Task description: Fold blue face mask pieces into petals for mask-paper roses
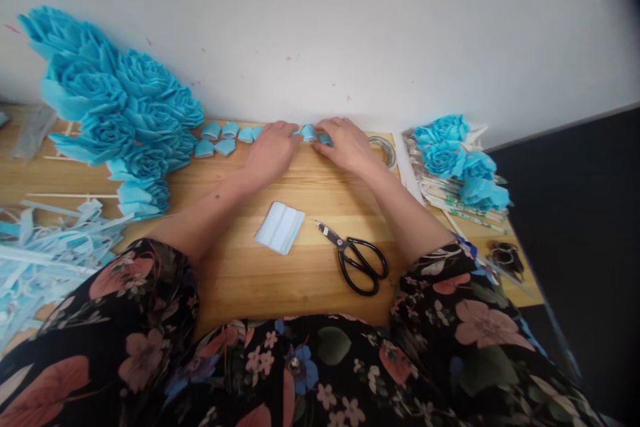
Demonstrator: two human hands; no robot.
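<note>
Along the wall edge of the wooden table lies a row of small cut blue petal pieces. My left hand rests palm down over the row, its fingers stretched toward the middle and partly covering some pieces. To its right my right hand arches over another blue piece, thumb and fingers apart. One folded blue petal piece sits between both hands. Closer to me are a stack of pale blue-white squares and black-handled scissors, blades slightly apart and pointing up-left. The undersides of both hands are hidden.
A large bunch of blue crepe flowers stands at left, above a heap of blue-white strips. A tape roll lies beside my right wrist. More blue flowers rest on wrapped sticks at right. A white wall borders the table.
</note>
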